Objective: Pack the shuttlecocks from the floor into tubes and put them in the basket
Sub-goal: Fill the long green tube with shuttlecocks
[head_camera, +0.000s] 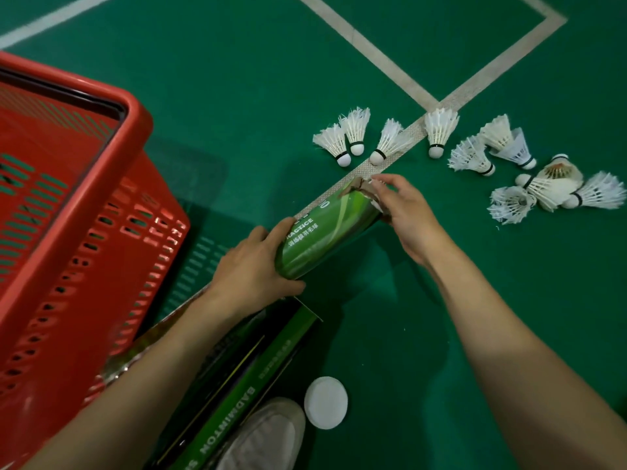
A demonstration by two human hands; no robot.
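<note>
Early going: the basket [135,106] shows no tube yet. The left hand [251,266] grips the tube [325,232] at its base, and the right hand [403,212] pinches its torn mouth. A scatter of shuttlecocks [441,130] lies on the floor beyond, not yet packed.

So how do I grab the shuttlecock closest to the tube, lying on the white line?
Pinch its round white cork from the near side. The shuttlecock lies on its side, cork pointing toward you, feathers fanned away, so the cork is the firm, reachable part; squeezing feathers would probably bend them.
</note>
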